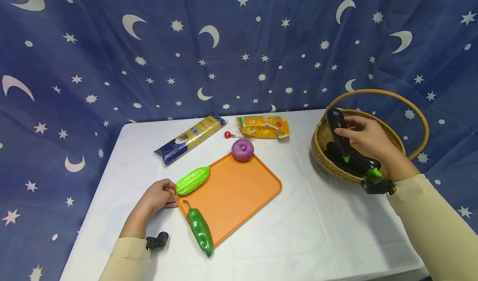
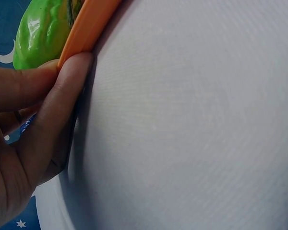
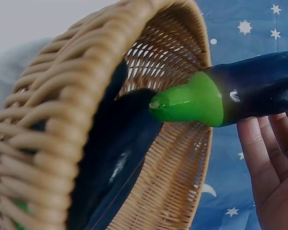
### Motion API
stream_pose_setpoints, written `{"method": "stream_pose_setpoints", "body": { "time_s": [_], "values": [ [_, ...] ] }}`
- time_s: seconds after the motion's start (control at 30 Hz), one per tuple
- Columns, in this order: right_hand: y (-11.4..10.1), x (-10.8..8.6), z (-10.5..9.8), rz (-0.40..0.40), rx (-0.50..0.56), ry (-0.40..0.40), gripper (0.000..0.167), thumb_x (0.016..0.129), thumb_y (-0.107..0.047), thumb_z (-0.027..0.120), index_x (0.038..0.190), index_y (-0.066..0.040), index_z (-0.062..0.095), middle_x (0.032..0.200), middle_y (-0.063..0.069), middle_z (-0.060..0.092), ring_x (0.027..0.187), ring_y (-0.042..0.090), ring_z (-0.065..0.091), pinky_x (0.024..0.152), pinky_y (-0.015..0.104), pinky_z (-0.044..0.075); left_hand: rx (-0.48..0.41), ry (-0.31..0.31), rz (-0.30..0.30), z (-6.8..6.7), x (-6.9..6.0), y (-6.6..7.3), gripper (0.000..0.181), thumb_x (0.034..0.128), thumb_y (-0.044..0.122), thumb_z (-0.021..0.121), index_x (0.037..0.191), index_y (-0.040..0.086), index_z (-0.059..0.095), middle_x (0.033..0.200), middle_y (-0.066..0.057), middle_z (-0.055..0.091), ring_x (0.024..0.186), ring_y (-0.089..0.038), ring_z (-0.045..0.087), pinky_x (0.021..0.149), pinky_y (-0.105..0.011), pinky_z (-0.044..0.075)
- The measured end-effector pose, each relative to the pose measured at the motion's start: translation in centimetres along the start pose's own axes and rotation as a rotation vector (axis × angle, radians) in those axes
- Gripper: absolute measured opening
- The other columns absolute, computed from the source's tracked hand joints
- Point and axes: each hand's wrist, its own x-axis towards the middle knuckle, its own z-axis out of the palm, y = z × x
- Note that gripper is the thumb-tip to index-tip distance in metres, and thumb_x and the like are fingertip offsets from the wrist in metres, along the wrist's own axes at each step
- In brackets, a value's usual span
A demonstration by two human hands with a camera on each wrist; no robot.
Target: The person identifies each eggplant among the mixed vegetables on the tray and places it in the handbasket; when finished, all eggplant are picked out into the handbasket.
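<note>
My right hand [image 1: 367,133] grips a dark eggplant [image 1: 336,125] over the wicker basket [image 1: 328,167], its green cap [image 3: 192,100] pointing down toward the basket. Inside the basket lie other eggplants [image 1: 360,162], partly hidden by the held one. At the left, my left hand [image 1: 157,196] pinches the corner of an orange tray [image 1: 239,194] between thumb and fingers; the left wrist view shows the tray's edge [image 2: 89,26] in that pinch. A light green bumpy gourd [image 1: 192,181] and a green chili pepper [image 1: 200,227] lie along the tray's left edges. A purple onion [image 1: 242,150] sits at its far corner.
Behind the tray lie a blue-and-gold pasta packet [image 1: 190,139], a red lollipop [image 1: 228,135] and a yellow-orange bag [image 1: 263,126]. The basket's tall handle [image 1: 377,91] arches behind and right of my right hand. A blue curtain [image 1: 239,65] hangs at the white table's back edge.
</note>
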Motion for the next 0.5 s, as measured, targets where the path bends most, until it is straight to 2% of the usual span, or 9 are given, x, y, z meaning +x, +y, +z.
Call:
{"method": "stream_pose_setpoints", "body": {
  "time_s": [0.1,0.23,0.37,0.5],
  "values": [
    [0.5,0.0,0.0,0.010,-0.021,-0.007,0.078,0.093,-0.053,0.067,0.151,-0.007,0.043,0.130,0.018,0.055,0.091,0.028,0.062,0.071,0.020,0.057,0.008,0.007,-0.006,0.0,-0.1,0.0,0.033,0.0869,-0.012,0.065,0.118,-0.008,0.053,0.097,-0.016,0.050,0.073,-0.019,0.066,0.070,-0.035,0.065],
    [1.0,-0.2,0.1,0.009,-0.035,-0.008,0.078,0.092,-0.052,0.068,0.150,-0.005,0.043,0.124,0.019,0.057,0.087,0.034,0.061,0.072,0.028,0.059,-0.002,0.009,-0.002,0.0,-0.1,-0.2,0.033,0.0864,-0.013,0.065,0.117,-0.008,0.053,0.096,-0.016,0.049,0.073,-0.019,0.066,0.069,-0.035,0.065],
    [1.5,-0.4,0.2,0.011,-0.068,-0.012,0.077,0.092,-0.053,0.068,0.148,-0.006,0.046,0.118,0.020,0.060,0.083,0.033,0.062,0.070,0.032,0.057,-0.009,0.005,0.006,0.0,0.2,-0.3,0.033,0.0861,-0.013,0.065,0.116,-0.008,0.054,0.095,-0.015,0.049,0.073,-0.019,0.066,0.069,-0.035,0.065],
    [2.3,-0.6,0.3,0.014,-0.109,-0.031,0.079,0.092,-0.054,0.067,0.149,-0.005,0.044,0.125,0.023,0.059,0.082,0.030,0.065,0.072,0.033,0.055,-0.005,0.003,0.008,0.1,0.3,-0.3,0.033,0.0857,-0.013,0.066,0.116,-0.008,0.054,0.094,-0.015,0.049,0.073,-0.019,0.066,0.069,-0.035,0.065]
  ]
}}
